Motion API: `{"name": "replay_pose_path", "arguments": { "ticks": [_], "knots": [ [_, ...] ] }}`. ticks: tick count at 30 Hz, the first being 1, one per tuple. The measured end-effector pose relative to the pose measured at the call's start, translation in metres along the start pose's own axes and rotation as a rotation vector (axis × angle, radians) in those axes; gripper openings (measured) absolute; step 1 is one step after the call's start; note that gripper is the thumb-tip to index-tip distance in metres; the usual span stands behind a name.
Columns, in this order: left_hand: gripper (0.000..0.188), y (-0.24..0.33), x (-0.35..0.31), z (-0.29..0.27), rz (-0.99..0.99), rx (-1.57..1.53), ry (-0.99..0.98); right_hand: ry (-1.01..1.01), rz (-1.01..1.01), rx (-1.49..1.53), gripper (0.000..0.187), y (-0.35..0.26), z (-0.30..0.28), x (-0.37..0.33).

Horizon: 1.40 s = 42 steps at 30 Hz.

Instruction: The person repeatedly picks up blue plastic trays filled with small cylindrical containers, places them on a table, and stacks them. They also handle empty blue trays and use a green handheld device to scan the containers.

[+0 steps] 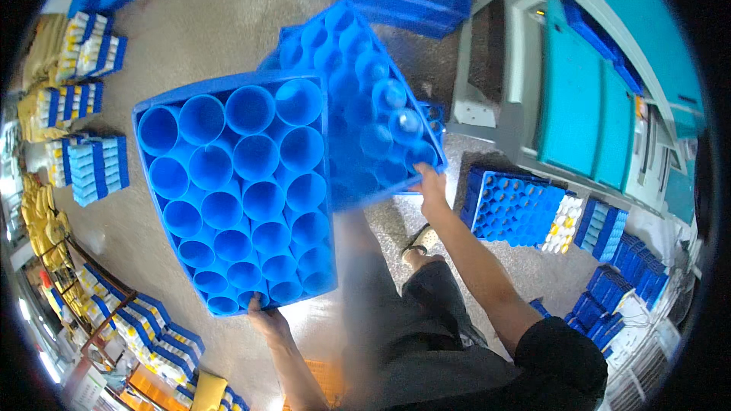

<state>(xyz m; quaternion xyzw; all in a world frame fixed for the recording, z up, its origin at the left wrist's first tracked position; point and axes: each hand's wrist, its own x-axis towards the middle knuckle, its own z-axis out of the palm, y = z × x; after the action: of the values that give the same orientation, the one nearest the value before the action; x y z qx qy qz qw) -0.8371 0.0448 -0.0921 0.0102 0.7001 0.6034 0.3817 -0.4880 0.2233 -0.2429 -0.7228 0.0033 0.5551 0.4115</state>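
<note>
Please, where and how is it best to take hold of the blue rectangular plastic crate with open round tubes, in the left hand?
Probably the lower short rim of the blue rectangular plastic crate, from the person's side, thumb over the edge, fingers underneath. Its open round tubes face the camera, and this rim lies nearest the person; the left hand grips there.

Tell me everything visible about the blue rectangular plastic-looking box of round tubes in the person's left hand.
The blue rectangular plastic-looking box has a raised rim around close-set, round, open-mouthed tubes in matching blue, four across. The tubes look empty. It is held up tilted, open face toward the camera, above the floor. The person's left hand grips its lower edge, thumb over the rim. Its right side overlaps another blue cupped tray in view; whether they touch is unclear.
</note>
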Motion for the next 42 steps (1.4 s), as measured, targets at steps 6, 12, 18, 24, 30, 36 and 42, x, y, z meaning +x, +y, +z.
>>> {"name": "replay_pose_path", "arguments": {
  "ticks": [6,12,18,24,30,36,42],
  "knots": [
    [0.044,0.006,-0.166,-0.016,0.105,0.007,-0.118,-0.023,0.163,0.130,0.035,-0.003,-0.274,-0.151],
    [0.046,0.037,-0.255,0.011,-0.077,0.025,-0.223,0.101,0.091,0.379,0.034,0.031,-0.436,-0.296],
    [0.045,0.070,-0.268,-0.002,-0.155,0.153,-0.444,0.211,-0.027,0.677,0.034,0.085,-0.479,-0.381],
    [0.048,0.056,-0.262,0.031,-0.228,0.190,-0.693,0.263,-0.142,0.760,0.050,0.058,-0.510,-0.372],
    [0.048,0.033,-0.276,0.092,-0.105,0.220,-0.594,0.259,-0.095,0.751,0.048,-0.029,-0.555,-0.310],
    [0.048,0.008,-0.306,0.174,-0.077,0.208,-0.640,0.267,-0.048,0.522,0.056,-0.153,-0.649,-0.190],
    [0.048,0.026,-0.323,0.205,-0.184,0.164,-0.772,0.079,-0.448,0.462,0.099,-0.258,-0.584,-0.151]
  ]
}}
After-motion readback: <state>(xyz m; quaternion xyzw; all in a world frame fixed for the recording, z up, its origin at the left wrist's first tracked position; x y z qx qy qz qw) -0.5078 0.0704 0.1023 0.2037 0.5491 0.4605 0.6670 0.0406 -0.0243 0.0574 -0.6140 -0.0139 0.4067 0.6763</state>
